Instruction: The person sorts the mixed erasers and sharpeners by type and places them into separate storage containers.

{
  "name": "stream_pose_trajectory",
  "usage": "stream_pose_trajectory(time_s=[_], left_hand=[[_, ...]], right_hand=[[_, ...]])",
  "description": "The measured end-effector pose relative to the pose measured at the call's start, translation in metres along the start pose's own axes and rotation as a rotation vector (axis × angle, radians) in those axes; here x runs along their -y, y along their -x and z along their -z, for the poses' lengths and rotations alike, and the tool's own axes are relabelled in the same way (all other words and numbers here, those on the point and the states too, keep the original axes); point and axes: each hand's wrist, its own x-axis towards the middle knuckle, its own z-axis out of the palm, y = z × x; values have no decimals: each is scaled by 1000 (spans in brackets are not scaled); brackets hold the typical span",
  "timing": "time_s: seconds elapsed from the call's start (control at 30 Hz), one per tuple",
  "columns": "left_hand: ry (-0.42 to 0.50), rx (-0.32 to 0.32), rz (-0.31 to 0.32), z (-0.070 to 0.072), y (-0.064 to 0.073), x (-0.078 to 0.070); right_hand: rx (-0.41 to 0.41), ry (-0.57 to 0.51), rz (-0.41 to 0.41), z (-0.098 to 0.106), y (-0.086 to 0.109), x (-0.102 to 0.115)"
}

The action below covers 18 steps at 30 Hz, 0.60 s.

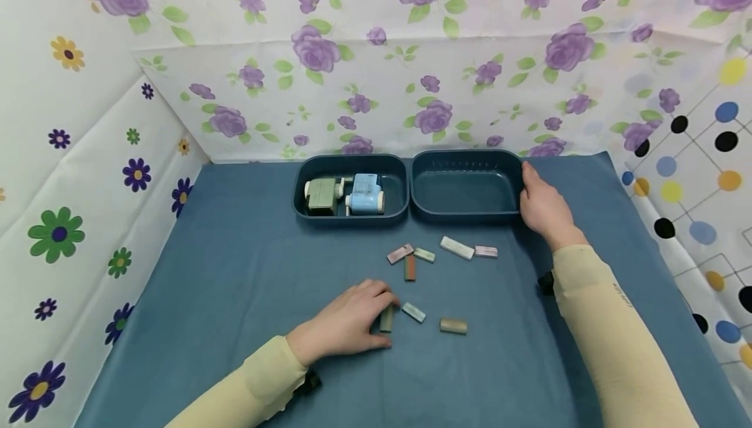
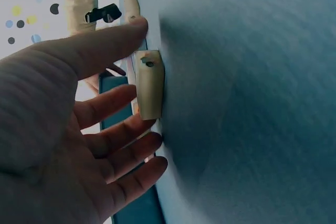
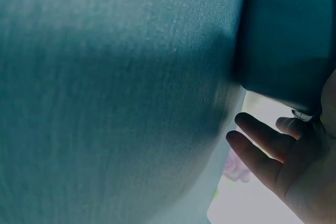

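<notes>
My left hand (image 1: pixel 352 318) reaches low over the table, thumb and fingers spread around a small green-grey eraser (image 1: pixel 386 319). In the left wrist view this eraser (image 2: pixel 150 85) stands between thumb and fingers, and the thumb tip is apart from it. My right hand (image 1: pixel 543 205) holds the right end of a dark blue tray (image 1: pixel 470 214) by its rim. In the right wrist view, two of its fingers (image 3: pixel 262 135) stretch out beyond the tray's wall (image 3: pixel 289 40); its thumb is out of sight.
A second blue tray (image 1: pixel 352 221) adjoins on the left, holding a green crank pencil sharpener (image 1: pixel 322 196) and a blue one (image 1: pixel 365 194). Several erasers lie in front, including a white one (image 1: pixel 457 247) and a brown-orange one (image 1: pixel 410 268). A tan cylinder (image 1: pixel 454 326) lies nearer. Flowered sheets (image 1: pixel 376 89) surround the table.
</notes>
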Motion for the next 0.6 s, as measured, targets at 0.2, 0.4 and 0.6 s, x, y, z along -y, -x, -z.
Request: stream_pose_trajectory(time_s=[0.2,0.4,0.6], left_hand=[[-59,-24,29,-2,-1,-1],[-109,-55,40,-2,-4,-2],[-106,-48,52,-4,-5,-4]], right_hand=[[29,12,-13,1,0,-1],[24,21,-15,7,2,-2],[37,21,0,6,3,3]])
